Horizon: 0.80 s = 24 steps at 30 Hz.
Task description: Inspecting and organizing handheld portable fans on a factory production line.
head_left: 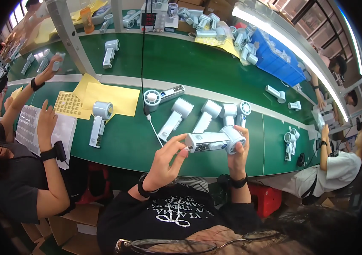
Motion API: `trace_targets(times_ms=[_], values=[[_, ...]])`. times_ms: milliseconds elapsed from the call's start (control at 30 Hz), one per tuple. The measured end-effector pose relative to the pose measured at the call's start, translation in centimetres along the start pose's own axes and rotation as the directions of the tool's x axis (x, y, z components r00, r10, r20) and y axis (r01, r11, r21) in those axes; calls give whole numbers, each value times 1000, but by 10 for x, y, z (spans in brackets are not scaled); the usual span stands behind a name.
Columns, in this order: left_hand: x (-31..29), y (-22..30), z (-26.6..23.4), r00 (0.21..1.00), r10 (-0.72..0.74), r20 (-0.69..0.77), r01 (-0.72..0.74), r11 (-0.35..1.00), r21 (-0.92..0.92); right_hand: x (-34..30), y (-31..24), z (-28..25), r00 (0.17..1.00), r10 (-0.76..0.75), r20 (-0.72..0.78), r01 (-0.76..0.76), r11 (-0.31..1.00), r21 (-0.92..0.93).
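A pale blue handheld fan [208,141] is held sideways above the table's near edge, its handle pointing left and its open side showing inner parts. My right hand [237,159] grips it by the round head. At the handle's end, my left hand [167,160] pinches a small white plug [186,148] against it. A white cable [153,128] drops from a black connector and passes behind my left fingers. Just beyond lie several more fans, among them one with its round grille up [152,97] and one with its handle toward me [176,118].
On the green conveyor [168,55] beyond a metal rail are scattered fans and a blue bin [276,59]. Yellow sheets [113,97] and another fan [100,123] lie left. Co-workers sit on both sides. A black cord [142,63] hangs in front.
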State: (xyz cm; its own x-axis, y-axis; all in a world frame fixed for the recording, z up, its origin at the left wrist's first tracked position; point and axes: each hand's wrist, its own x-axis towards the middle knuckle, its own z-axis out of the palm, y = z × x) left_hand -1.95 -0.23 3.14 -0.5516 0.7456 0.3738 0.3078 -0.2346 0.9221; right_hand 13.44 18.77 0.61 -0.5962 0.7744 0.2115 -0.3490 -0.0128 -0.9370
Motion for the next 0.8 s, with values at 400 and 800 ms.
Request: trace_targets(times_ms=[400, 800], values=[[-1, -12, -18, 957, -51, 287, -26, 966, 257, 2, -23, -11, 993, -10, 113, 52, 927, -371], [-9, -34, -19, 949, -184, 255, 126, 965, 229, -2, -17, 5, 988, 36, 150, 43, 870, -491]])
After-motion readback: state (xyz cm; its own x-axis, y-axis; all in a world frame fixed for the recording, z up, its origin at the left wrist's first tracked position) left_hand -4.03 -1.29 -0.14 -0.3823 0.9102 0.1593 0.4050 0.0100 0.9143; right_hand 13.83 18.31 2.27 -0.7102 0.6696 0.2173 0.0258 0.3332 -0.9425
